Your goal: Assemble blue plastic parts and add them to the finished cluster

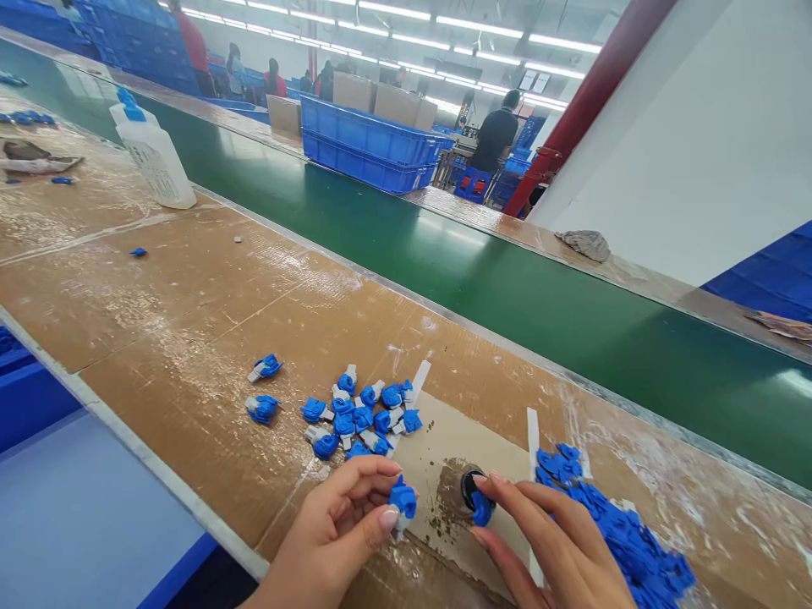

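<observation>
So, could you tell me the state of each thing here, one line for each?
left hand: pinching a blue-and-white plastic part
right hand: pressing a blue cap at a dark round fixture
assembled parts: lying scattered on the bench
blue caps pile: loose heap
white squeeze bottle: upright, capped
blue crates: stacked

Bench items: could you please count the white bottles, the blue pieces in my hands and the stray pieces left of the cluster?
White bottle: 1
Piece in left hand: 1
Piece in right hand: 1
Stray pieces: 2
Total: 5
</observation>
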### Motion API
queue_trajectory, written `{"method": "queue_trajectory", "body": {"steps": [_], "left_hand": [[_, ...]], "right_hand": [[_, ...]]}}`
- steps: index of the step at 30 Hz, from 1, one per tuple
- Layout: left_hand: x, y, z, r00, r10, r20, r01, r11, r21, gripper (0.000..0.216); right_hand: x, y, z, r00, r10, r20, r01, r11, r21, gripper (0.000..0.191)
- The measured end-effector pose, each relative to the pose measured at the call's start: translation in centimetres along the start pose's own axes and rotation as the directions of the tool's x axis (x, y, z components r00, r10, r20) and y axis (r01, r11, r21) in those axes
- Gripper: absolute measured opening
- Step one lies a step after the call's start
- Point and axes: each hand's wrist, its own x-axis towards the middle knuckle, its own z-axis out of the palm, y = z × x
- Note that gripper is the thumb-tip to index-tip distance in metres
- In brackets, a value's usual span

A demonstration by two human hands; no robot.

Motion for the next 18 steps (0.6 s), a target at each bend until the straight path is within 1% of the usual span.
{"method": "queue_trajectory", "body": {"steps": [2,4,9,11,14,16,18], "left_hand": [[-0.1,0.2,0.0,1.0,-0.011,0.0,0.011,1.0,-0.025,0.037],[-0.1,0.2,0.1,1.0,-0.026,-0.003,0.026,0.999,-0.045,0.035],[-0.1,0.0,0.4,0.999,-0.043,0.027,0.045,0.995,-0.091,0.031],[-0.1,0.0,0.4,0.998,-0.05,0.028,0.053,0.993,-0.108,0.03],[-0.1,0.2,0.4,0.998,-0.052,0.041,0.057,0.989,-0.136,0.031],[-0.1,0.4,0.4,0.996,-0.057,0.069,0.068,0.985,-0.159,0.032],[-0.3,0.4,0.4,0.993,-0.07,0.094,0.085,0.982,-0.17,0.032]], "right_hand": [[0.4,0.0,0.3,1.0,-0.012,-0.027,0.011,1.0,-0.017,0.032],[0.6,-0.2,0.3,0.999,-0.014,-0.038,0.012,0.999,-0.034,0.029],[0.5,-0.4,0.2,1.0,-0.02,-0.013,0.019,0.999,-0.047,0.029],[0.3,-0.5,0.2,1.0,0.015,-0.018,-0.015,1.0,-0.009,0.033],[0.1,-0.9,0.1,0.997,0.077,-0.023,-0.075,0.993,0.093,0.046],[0.2,-1.6,0.2,0.992,0.117,-0.046,-0.108,0.981,0.163,0.055],[0.4,-2.8,0.5,0.985,0.151,-0.081,-0.129,0.964,0.233,0.059]]}}
